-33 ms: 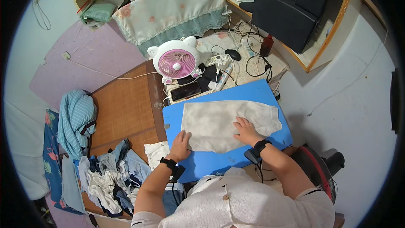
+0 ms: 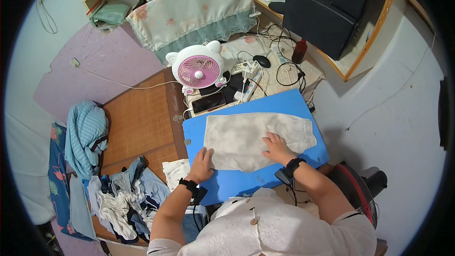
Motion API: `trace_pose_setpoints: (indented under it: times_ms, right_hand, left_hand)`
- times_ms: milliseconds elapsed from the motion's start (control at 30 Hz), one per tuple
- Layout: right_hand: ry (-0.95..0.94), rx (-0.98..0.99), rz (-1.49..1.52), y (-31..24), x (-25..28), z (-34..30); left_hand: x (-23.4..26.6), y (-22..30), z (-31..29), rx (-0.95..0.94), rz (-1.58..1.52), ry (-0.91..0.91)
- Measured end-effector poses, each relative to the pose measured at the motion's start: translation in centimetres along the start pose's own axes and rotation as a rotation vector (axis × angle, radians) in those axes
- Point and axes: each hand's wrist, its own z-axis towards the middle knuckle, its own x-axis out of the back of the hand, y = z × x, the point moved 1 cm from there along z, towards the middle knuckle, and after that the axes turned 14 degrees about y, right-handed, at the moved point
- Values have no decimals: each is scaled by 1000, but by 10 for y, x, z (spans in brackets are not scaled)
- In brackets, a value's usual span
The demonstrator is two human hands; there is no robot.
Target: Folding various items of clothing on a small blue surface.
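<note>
A pair of pale beige trousers (image 2: 241, 140), folded lengthwise with a gathered elastic waistband at the right end, lies flat on the blue tabletop (image 2: 237, 187). My right hand (image 2: 278, 149) rests on the cloth near the waistband, fingers spread and palm down. At the lower left corner of the trousers is my left hand (image 2: 202, 166), its fingers stretched out along the hem and partly on the blue surface. Neither hand lifts the cloth. Dark straps circle both wrists.
Left of the table, a heap of crumpled clothes (image 2: 128, 201) lies on a brown mat (image 2: 140, 118), with a striped blue bundle (image 2: 85, 132) farther back. Behind the tabletop stand a white and pink fan (image 2: 199, 68), a phone (image 2: 209, 102), a power strip (image 2: 248, 85) and tangled cables.
</note>
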Motion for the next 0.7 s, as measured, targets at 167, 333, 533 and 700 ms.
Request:
trace_pose_setpoints:
  times_ms: [167,333,533,700]
  right_hand:
    - [-60,116,344,-37,24,2]
    - [-112,413,336,-76,6,-1]
    - [-135,335,276,-74,-25,-17]
    - [-45,230,301,-67,-18,-17]
  left_hand:
    - [16,0,-10,146,0,129]
    - [3,-20,-7,602,-209,-50]
    - [-7,-26,-13,625,-309,-172]
    - [12,-15,-7,540,-324,-66]
